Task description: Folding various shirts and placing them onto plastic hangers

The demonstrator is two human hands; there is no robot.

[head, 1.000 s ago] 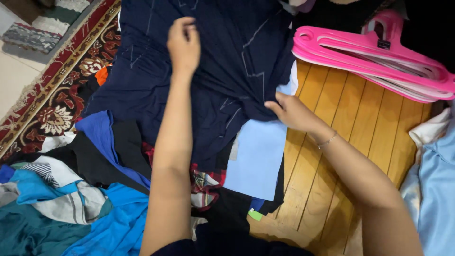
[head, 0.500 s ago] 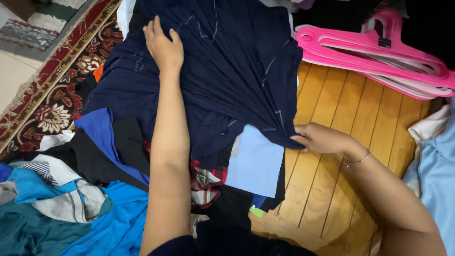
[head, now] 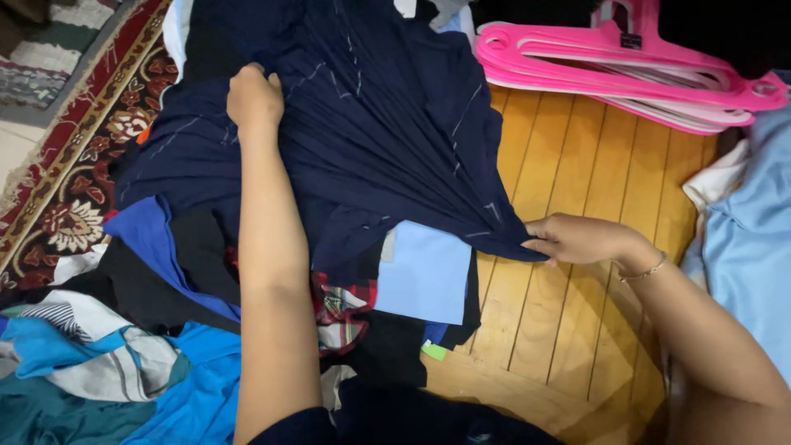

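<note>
Gripping dark navy fabric garment with thin pale lines [head: 379,124], spread over the clothes pile at far centre | left hand [head: 252,99] fingers bunched into its far-left part | right hand [head: 577,239] fingers pinched on its right corner above the wooden slat floor [head: 593,165] | pink plastic hangers [head: 610,70] far right

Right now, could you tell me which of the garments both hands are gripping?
The dark navy garment with thin pale lines: left hand and right hand stretch it; the other clothes lie loose.

Pink hangers [head: 626,70] on wood floor [head: 568,272], patterned rug [head: 74,165] nr clothes pile [head: 124,363]
</note>
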